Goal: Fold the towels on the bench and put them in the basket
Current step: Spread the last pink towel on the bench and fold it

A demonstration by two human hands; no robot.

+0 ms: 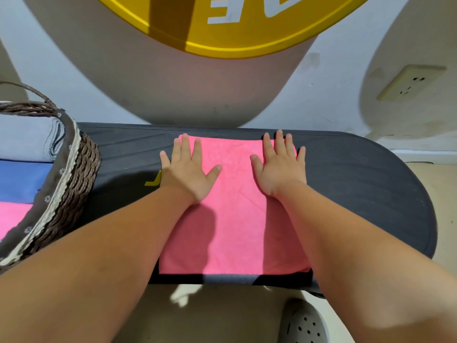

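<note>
Pressing flat, the fingers (185,147) of my left hand (189,173) and those of my right hand (280,169) are spread and released, gripping nothing, palms down on the far end of the pink towel (235,219). That towel lies lengthwise across the dark bench (358,184), its near edge at the bench's front lip and its far edge just short of the wall side. It looks to me like thin microfibre: light, limp, soft, with no stiffness to hold a shape, so it should crease wherever I pinch it and may slide a little on the smooth bench cover. I would take it by the 2 far corners, just beyond my fingertips, and carry them toward the near edge. Counting outward: 1 towel on the bench, 2 hands on it, and 1 wicker basket (81,174) at the left end of the bench, touching its surface. Inside I count 3 folded towels: 1 grey (27,139), 1 blue (22,181), 1 pink (12,216).
</note>
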